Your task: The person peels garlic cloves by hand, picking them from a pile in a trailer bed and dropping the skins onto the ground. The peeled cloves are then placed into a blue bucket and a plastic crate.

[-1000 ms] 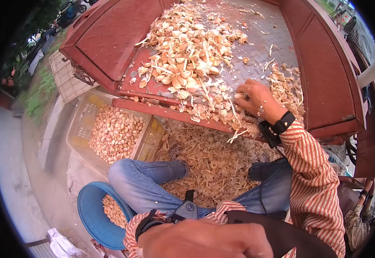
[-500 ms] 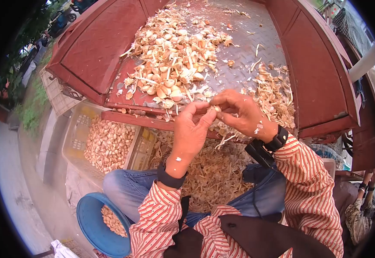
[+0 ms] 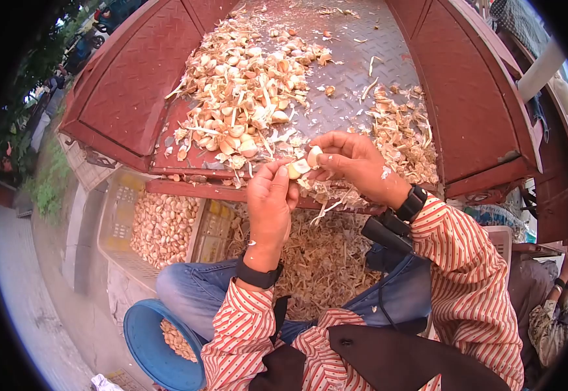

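Left hand (image 3: 272, 197): thumb and finger pinched on a pale garlic piece (image 3: 299, 167)
Right hand (image 3: 359, 168): got a clove (image 3: 314, 156) pinched too, right beside it
Both bits: kinda between the hands, by the red cart's (image 3: 476, 98) near edge

Garlic in two pieces. Right piece (image 3: 314, 156): pale cream, plump, smooth-looking, nearly upright, pinched in fingertips of right hand (image 3: 357, 167). Left piece (image 3: 294, 169): yellowish at its left end, whitish face toward the other piece, lying aslant at thumb and fingertips of left hand (image 3: 271, 195). Pieces close together; contact unclear. Both held above cart's near edge (image 3: 199, 188).
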